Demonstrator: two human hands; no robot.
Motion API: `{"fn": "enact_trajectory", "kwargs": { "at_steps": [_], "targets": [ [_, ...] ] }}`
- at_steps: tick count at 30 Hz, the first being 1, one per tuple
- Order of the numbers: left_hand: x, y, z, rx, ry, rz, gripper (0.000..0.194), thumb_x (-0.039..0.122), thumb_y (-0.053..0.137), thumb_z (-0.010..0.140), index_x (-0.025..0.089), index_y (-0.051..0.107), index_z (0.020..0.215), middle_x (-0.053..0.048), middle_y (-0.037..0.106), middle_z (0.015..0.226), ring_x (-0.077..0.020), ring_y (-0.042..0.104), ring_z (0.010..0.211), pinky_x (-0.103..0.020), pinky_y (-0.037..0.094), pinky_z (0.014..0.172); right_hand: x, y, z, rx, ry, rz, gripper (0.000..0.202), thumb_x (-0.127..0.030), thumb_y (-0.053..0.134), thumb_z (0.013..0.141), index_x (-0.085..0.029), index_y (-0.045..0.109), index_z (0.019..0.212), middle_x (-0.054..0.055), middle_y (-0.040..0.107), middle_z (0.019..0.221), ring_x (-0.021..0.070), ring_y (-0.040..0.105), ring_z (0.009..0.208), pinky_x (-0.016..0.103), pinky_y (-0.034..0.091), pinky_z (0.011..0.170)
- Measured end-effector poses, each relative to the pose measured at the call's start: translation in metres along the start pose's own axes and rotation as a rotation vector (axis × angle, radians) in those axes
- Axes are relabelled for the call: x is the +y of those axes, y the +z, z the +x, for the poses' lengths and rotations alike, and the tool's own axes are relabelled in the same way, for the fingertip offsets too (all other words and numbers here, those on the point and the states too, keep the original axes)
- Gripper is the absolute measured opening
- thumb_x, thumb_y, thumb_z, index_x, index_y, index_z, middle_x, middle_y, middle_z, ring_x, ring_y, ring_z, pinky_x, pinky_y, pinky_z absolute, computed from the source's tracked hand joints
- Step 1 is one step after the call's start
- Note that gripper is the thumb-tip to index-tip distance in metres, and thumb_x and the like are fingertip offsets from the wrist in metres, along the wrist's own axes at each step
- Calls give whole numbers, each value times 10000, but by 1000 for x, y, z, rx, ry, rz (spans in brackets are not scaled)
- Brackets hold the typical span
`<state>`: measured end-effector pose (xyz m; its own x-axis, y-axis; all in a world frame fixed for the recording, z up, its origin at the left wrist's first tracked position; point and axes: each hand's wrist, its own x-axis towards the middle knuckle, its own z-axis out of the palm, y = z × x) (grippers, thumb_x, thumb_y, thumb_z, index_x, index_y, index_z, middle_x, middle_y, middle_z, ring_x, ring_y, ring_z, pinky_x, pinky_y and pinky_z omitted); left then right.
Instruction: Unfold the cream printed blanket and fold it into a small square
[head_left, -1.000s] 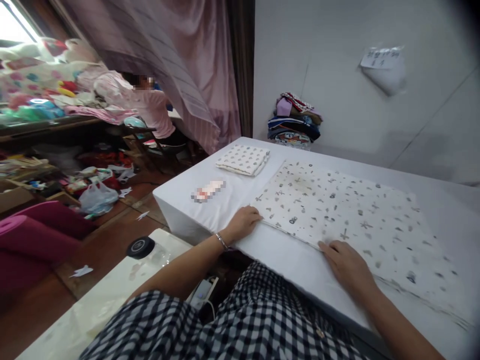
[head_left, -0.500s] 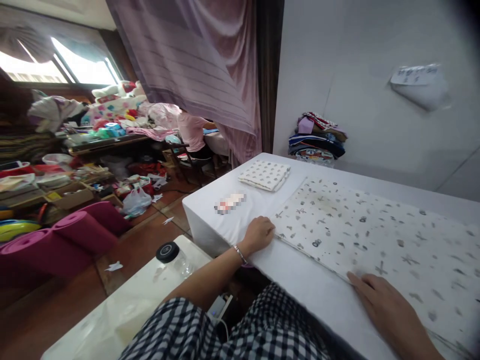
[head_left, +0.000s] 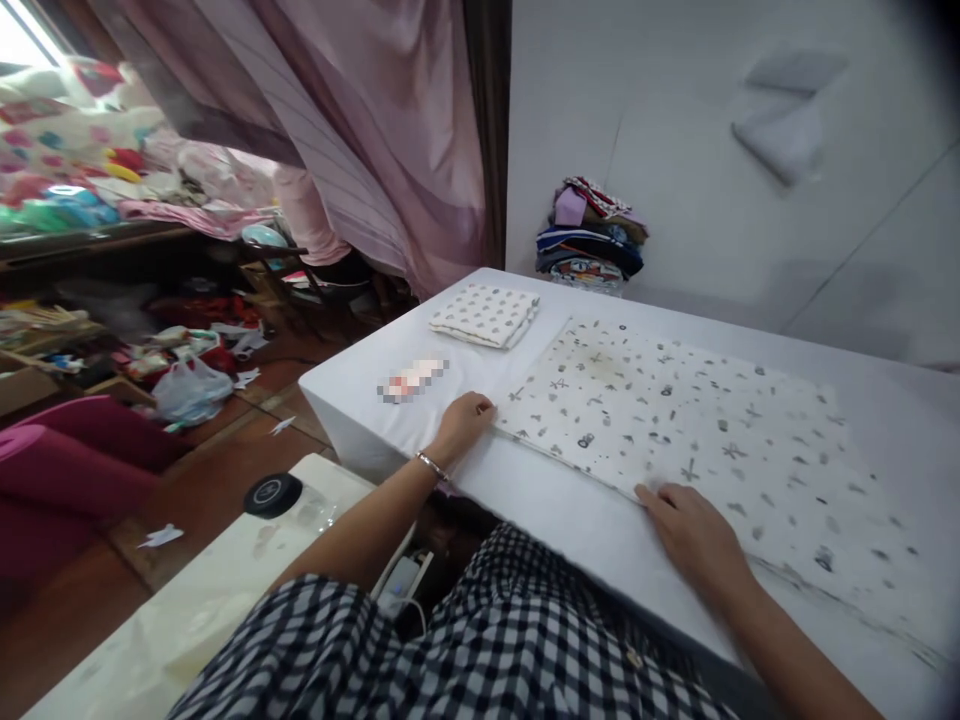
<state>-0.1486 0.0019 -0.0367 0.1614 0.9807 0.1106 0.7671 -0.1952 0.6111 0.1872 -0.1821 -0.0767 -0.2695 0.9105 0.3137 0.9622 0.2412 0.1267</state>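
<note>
A white cloth (head_left: 675, 430) printed with small grey-brown motifs lies flat and folded in layers on the white-covered table (head_left: 570, 510). My left hand (head_left: 461, 425), a bracelet on its wrist, is closed at the cloth's near left corner, fingertips pinching it. Farther right, my right hand (head_left: 694, 530) has its thumb and fingers on the near edge, closed on the fabric. Its fingertips are partly blurred. Beyond my left hand sits a smaller folded cloth (head_left: 486, 315) with a similar print. A blurred-out flat item (head_left: 412, 380) lies left of it.
A clear bottle with a black lid (head_left: 272, 495) is on the cream side surface (head_left: 187, 610) at my left. Stacked folded fabrics (head_left: 592, 235) stand by the wall behind the table. A curtain (head_left: 360, 130) partly hides a seated person (head_left: 307, 215). Pink rolls (head_left: 67, 470) lie on the floor.
The view has turned right, so things appear shifted left. My right hand has drawn in its fingers at the cloth's near edge; my left hand stays at the corner.
</note>
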Motion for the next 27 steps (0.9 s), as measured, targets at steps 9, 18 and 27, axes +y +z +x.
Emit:
{"fn": "enact_trajectory", "kwargs": {
  "at_steps": [9,18,27],
  "targets": [
    [8,-5,12,-198,-113,260,345,515,566,744,200,652,853,-47,672,879,-197,592,796,-267,400,646,-1,-2,0,18,-10,32,348,-152,369,880,-177,646,1088,96,614,908,215,524,805,310,397,677],
    [10,-8,26,-234,-47,381,270,454,515,772,204,607,817,-40,657,830,-204,589,773,-280,402,630,-4,-3,4,0,41,51,345,-128,379,878,-193,633,1102,87,613,922,199,499,794,298,363,667],
    [26,-3,19,-149,49,474,397,435,480,812,176,568,1101,-107,627,1078,-274,580,983,-363,465,791,-10,-13,12,-65,71,39,265,-144,410,902,-206,638,1022,59,570,851,178,443,767,292,288,665]
  ]
}}
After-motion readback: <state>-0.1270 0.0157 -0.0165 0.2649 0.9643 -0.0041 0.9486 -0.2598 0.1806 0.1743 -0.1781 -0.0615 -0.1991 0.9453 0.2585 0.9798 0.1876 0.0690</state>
